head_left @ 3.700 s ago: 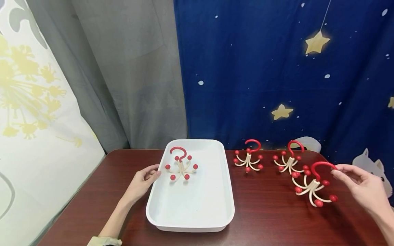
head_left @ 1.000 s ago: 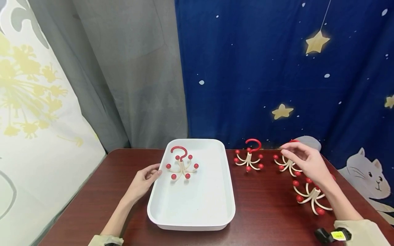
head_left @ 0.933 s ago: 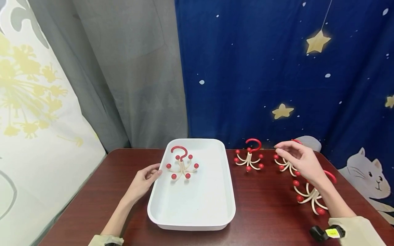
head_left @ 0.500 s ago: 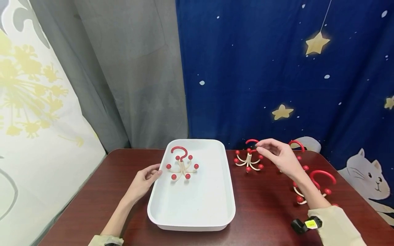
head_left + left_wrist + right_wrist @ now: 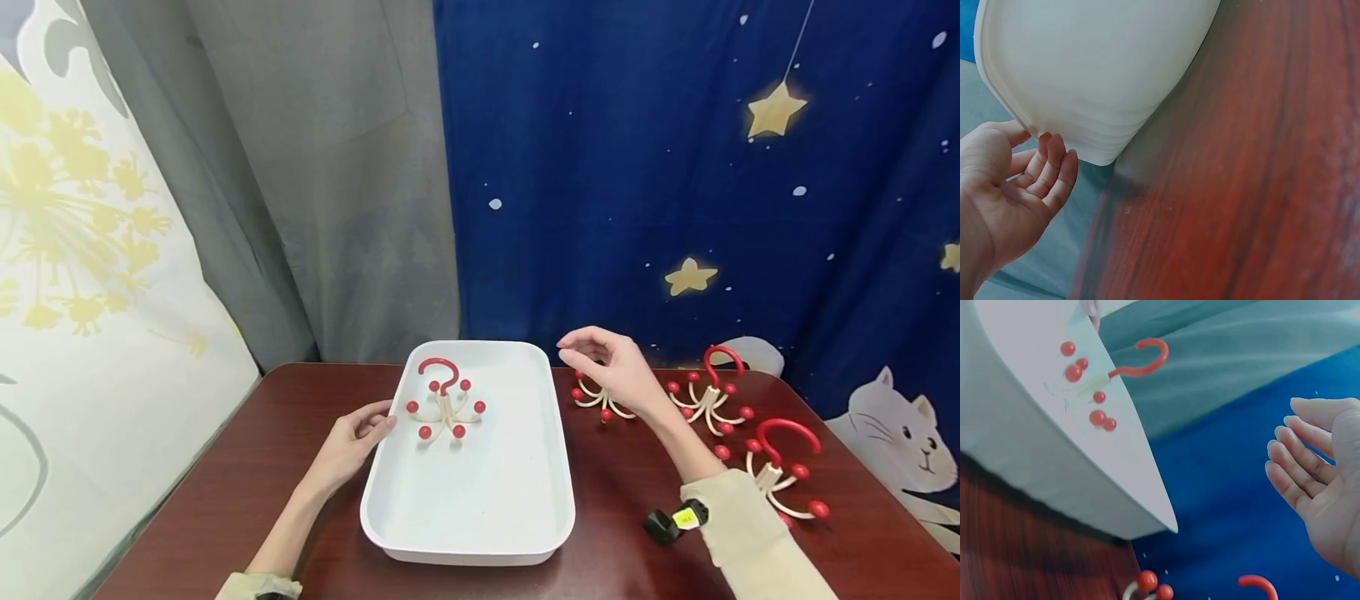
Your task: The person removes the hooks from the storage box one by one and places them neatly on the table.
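My left hand (image 5: 347, 448) pinches the left rim of a white tray (image 5: 487, 504), thumb on top and fingers below, as the left wrist view also shows. Inside the tray stands a hook hanger (image 5: 444, 407) with a red hook, cream curved arms and red ball tips. My right hand (image 5: 617, 368) hovers just right of the tray's far right corner, fingers loosely bent, nothing in it. It covers the red hook of a second hanger (image 5: 604, 403) on the table. In the right wrist view, thumb and fingers of the right hand (image 5: 1322, 469) are apart.
Two more like hangers stand on the dark red wooden table (image 5: 300, 400) at the right: a farther one (image 5: 707, 402) and a nearer one (image 5: 769, 478), partly behind the right forearm. Grey and blue curtains (image 5: 555, 208) hang beyond the table's far edge.
The right hand, which held the nearest right-hand hanger by its hook, has let go of it. That hanger stands lower now. The hand has swept left past the others; the left hand stays put.
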`<state>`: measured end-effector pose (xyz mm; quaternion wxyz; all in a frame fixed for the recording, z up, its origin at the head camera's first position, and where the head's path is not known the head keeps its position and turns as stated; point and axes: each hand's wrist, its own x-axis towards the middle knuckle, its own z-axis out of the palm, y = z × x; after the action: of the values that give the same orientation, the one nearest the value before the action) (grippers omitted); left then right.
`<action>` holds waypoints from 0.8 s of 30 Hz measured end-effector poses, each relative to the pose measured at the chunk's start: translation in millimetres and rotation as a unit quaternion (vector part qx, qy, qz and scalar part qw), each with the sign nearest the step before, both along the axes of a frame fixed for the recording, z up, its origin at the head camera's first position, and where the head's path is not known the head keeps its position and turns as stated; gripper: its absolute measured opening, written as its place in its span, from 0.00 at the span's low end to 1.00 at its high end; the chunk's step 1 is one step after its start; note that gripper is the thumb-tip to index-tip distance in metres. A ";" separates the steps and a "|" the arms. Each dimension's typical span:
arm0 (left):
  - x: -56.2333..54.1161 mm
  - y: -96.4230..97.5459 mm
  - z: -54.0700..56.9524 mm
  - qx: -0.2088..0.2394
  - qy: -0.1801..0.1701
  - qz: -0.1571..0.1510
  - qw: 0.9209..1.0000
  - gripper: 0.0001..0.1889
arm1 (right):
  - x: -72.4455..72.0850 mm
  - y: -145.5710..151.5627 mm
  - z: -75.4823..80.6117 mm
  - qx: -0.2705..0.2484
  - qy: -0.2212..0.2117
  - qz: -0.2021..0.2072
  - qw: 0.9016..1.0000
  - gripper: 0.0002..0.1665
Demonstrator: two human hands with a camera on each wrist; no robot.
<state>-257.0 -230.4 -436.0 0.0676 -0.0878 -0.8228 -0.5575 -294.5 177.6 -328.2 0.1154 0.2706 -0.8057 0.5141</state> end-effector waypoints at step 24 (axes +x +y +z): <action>0.7 -1.1 0.5 0.001 0.003 -0.005 1.000 0.24 | -25.1 -116.8 2.1 0.017 -0.025 0.041 0.999 0.14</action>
<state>-256.2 -231.4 -435.4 0.0676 -0.0935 -0.8213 -0.5587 -319.6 60.7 -326.1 0.0695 0.2922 -0.8056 0.5107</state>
